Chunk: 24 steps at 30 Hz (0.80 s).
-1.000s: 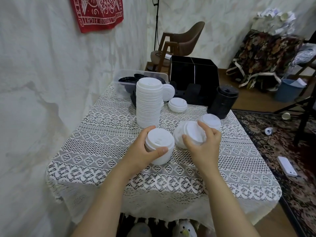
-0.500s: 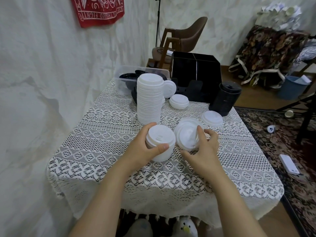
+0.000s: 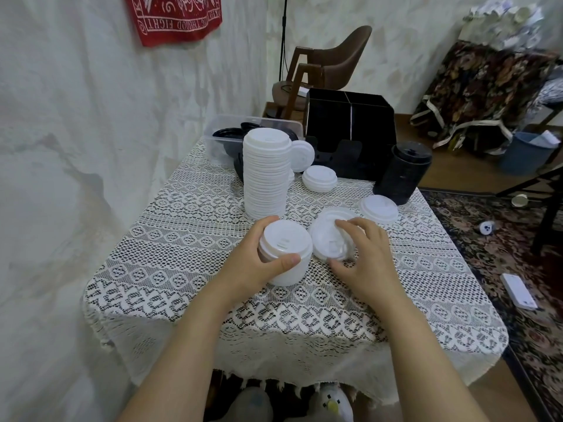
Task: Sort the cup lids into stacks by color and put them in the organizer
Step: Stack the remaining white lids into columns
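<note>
On the lace-covered table (image 3: pixel 182 239), the cloth is an openwork weave of white rings and diamonds, and its fringed hem hangs over the near edge. The lids are thin, smooth, round plastic with raised rims. A tall stack of white lids (image 3: pixel 266 178) stands upright at mid-table. Behind it a single white lid (image 3: pixel 301 155) leans on edge, with a low stack (image 3: pixel 319 178) just beside it and a flat white lid (image 3: pixel 378 209) to the right. A column of black lids (image 3: pixel 402 173) stands at the far right, near the glossy black organizer (image 3: pixel 350 138) with its box-shaped compartments. A clear plastic bin (image 3: pixel 219 132) at the far left corner holds more black lids (image 3: pixel 227 134).

The left hand (image 3: pixel 256 263) wraps a short stack of white lids (image 3: pixel 286 248), thumb across the near side and fingers curled round the far side; the stack rests on the cloth. The right hand (image 3: pixel 365 260) clamps a loose white lid (image 3: pixel 329 236), which is tilted, between fingertips on its face and the thumb at its near rim. The two sit just beside each other.

Open lace runs left of the hands to the wall-side edge and forward to the near edge. The right edge drops to a patterned rug (image 3: pixel 487 239).
</note>
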{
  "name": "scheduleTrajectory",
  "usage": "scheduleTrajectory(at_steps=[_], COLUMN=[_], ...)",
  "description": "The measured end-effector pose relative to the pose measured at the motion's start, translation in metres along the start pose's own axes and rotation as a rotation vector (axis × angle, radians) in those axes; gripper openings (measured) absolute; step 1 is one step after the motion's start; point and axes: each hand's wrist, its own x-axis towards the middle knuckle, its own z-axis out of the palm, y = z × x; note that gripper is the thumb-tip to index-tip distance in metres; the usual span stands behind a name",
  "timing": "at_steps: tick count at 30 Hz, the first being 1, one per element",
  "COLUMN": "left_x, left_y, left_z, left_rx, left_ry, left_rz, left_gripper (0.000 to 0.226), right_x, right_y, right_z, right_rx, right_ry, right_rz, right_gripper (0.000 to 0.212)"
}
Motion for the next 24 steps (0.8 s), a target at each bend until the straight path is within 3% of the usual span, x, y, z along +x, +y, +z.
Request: scheduleTrajectory(at_steps=[4,16,19,24], left_x=[0.001,0.002,0.002,0.001], left_y=[0.000,-0.005,-0.007,-0.003], left_z=[0.000,-0.004,-0.006,-0.004], left_rx=[-0.005,-0.031,-0.038,-0.014], left_ry=[0.004,-0.033,-0.045,-0.009], left_rz=[0.001,-0.007,-0.001,0.024], left_gripper=[0.071,0.086,0.089,0.081], right_x=[0.003,0.013,0.013,0.011], right_y=[0.001,-0.026,-0.043,-0.065], right_z=[0.003,-0.015,-0.016,-0.004], right_rx=[0.048,0.326,0.449,0.456], right_ry=[-0.053,0.104,0.040,-0.121], right_rz=[-0.046,-0.020,-0.029,-0.063], right_gripper=[0.072,0.058,0.055,0.056])
